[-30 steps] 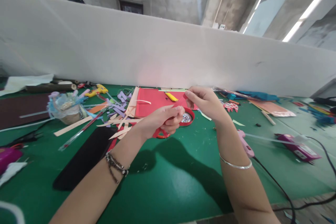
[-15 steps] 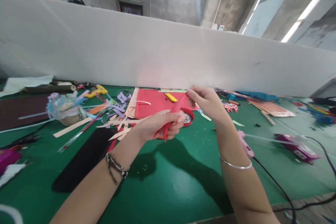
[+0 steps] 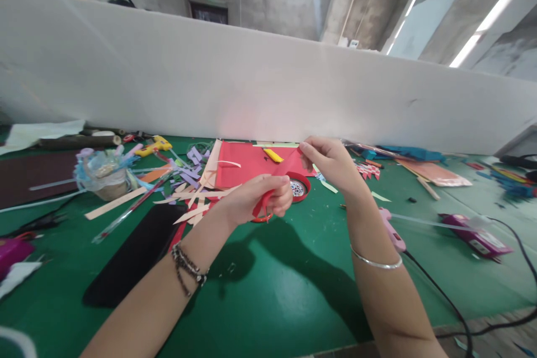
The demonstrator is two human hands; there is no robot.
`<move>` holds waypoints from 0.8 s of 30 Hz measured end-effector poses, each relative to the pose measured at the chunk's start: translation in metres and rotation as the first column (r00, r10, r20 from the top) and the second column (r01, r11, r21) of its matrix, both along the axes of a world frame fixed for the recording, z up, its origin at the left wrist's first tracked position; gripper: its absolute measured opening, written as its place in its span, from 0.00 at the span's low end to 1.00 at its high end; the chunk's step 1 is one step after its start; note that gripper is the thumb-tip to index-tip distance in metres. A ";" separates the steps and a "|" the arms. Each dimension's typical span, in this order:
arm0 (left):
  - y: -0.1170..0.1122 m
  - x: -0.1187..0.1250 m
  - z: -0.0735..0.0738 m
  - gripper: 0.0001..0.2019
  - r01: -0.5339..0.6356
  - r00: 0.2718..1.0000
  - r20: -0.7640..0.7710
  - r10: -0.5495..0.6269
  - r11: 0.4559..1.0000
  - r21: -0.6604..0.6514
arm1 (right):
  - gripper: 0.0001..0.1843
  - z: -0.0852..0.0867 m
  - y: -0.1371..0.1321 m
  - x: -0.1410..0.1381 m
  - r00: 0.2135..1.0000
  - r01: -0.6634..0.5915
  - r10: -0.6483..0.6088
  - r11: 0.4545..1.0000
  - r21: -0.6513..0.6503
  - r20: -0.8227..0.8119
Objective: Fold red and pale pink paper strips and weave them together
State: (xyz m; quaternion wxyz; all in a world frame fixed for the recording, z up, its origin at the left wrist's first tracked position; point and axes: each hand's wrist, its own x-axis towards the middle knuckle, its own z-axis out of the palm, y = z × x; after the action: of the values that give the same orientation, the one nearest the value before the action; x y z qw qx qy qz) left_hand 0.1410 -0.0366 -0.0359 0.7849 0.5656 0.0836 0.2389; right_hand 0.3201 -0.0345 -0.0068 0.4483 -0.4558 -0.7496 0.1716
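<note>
A thin red strip is stretched between my two hands over the green table. My left hand is closed around its lower part, and a loose end hangs below the fingers. At the strip's upper end, my right hand pinches it between thumb and fingertips. Behind and below the strip lies a round red-rimmed item with a pale patterned centre, partly hidden by my left hand. Farther back, red sheets lie flat with a yellow-handled cutter on top.
Left of my hands are cream paper strips, purple scraps, a black flat case, a yellow glue gun and a wrapped pot. On the right lie a pink glue gun and a purple tool with cables. A white partition stands behind.
The red strip's lower end has shifted within my left hand, and less of it hangs below the fingers. My left thumb now lies straighter. My right hand is nearly still.
</note>
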 end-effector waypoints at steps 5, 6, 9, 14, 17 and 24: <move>-0.004 0.001 0.003 0.14 0.021 1.000 0.025 -0.019 0.995 -0.095 | 0.17 0.000 0.001 -0.001 1.000 0.009 -0.009 1.000 0.006 0.023; -0.005 0.001 0.004 0.12 0.048 0.999 0.025 -0.046 0.993 -0.110 | 0.17 0.000 0.001 -0.001 1.000 0.009 -0.010 1.000 0.006 0.030; -0.005 -0.001 0.005 0.09 0.115 0.993 0.018 -0.114 0.979 -0.168 | 0.17 0.000 0.001 -0.001 0.999 0.016 -0.016 1.000 -0.001 0.039; 0.000 0.001 0.001 0.10 0.085 0.994 -0.048 -0.095 0.981 -0.175 | 0.17 0.000 0.001 0.000 1.000 0.012 -0.012 1.000 -0.009 0.013; 0.003 0.003 -0.002 0.16 0.035 0.998 -0.040 -0.040 0.991 -0.128 | 0.17 0.001 0.000 0.002 1.000 0.012 -0.012 1.000 -0.014 -0.004; 0.005 0.002 -0.002 0.18 -0.063 0.988 -0.145 0.058 0.998 -0.030 | 0.17 0.003 0.000 0.006 0.999 0.037 -0.037 0.999 -0.011 0.001</move>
State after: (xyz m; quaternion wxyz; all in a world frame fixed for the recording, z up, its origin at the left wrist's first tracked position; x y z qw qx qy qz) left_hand 0.1428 -0.0320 -0.0378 0.7788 0.5651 0.1612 0.2194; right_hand 0.3266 -0.0344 -0.0041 0.4484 -0.4721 -0.7404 0.1672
